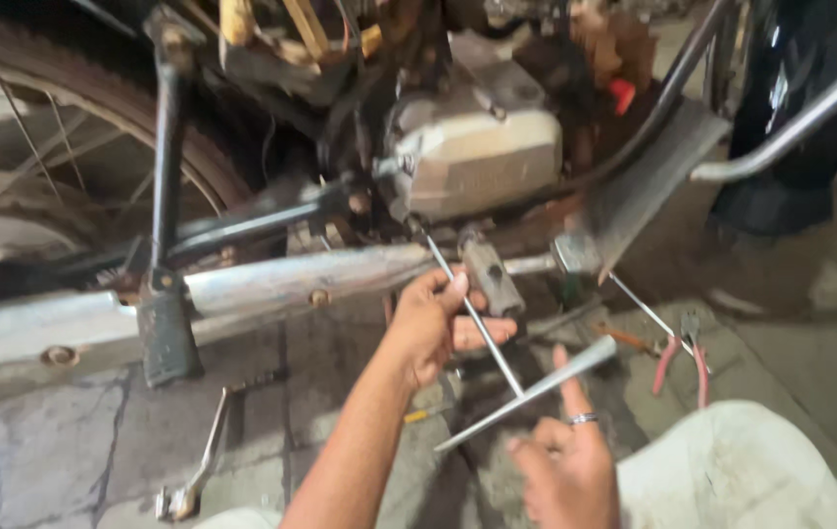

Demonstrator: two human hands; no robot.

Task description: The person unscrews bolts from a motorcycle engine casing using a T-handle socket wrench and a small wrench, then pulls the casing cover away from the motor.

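The left hand (pixel 433 323), nearer the engine (pixel 477 162), pinches a thin rod (pixel 477 318) slanting up toward it, while the right hand (pixel 565 460) grips a flat metal bar (pixel 536 390) crossing below.

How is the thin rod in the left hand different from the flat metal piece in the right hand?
The thin rod is round and slim; the flat metal piece is wider and tapers to a point. The rod runs up toward the engine, while the flat piece lies lower, angled toward the ground. The left hand wraps the rod; the right hand holds the flat piece near its middle. Both are long, grey metal.
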